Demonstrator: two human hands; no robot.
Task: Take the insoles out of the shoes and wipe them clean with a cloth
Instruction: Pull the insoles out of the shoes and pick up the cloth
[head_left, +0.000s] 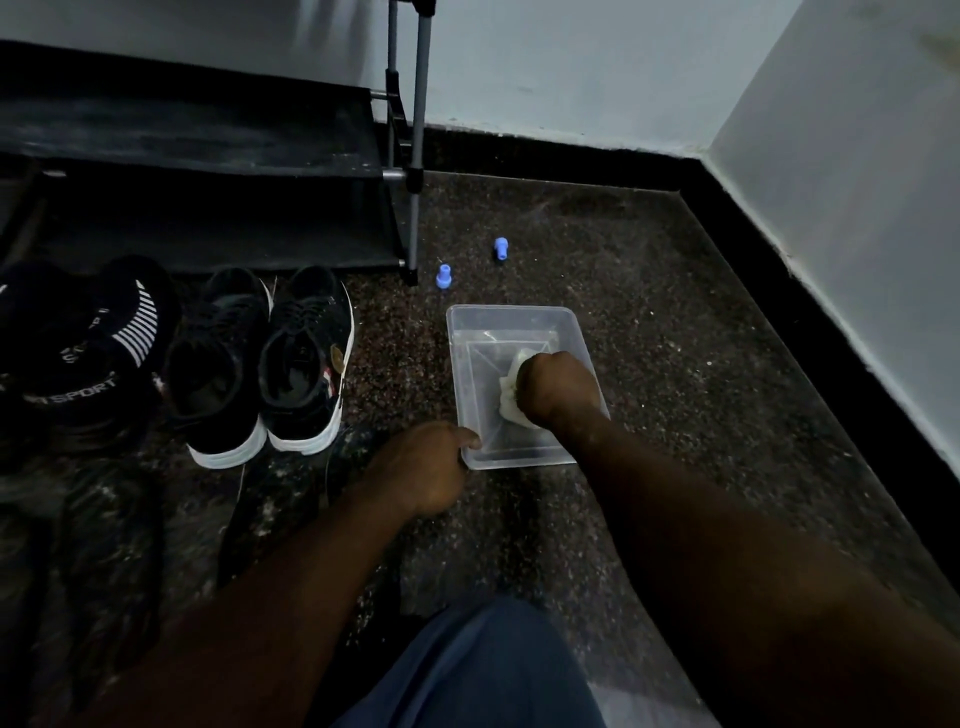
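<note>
A clear plastic tub (511, 310) sits on the dark speckled floor. My right hand (558, 387) is inside it, fingers curled round a bunched white cloth (511, 395). My left hand (421, 473) holds the tub's near left corner, thumb on the rim. To the left stands a pair of black sneakers with white soles (306, 364), apart from both hands. Further left lies a black pair marked SPORT (78, 353). Dark flat shapes that look like insoles (109, 545) lie on the floor at lower left, hard to make out in the dim light.
A black shoe rack (208, 156) with a grey leg (414, 208) stands behind the shoes. Two small blue caps (443, 276) lie on the floor beyond the tub. A wall (857, 208) with a black skirting runs along the right. My knee (483, 670) is at the bottom.
</note>
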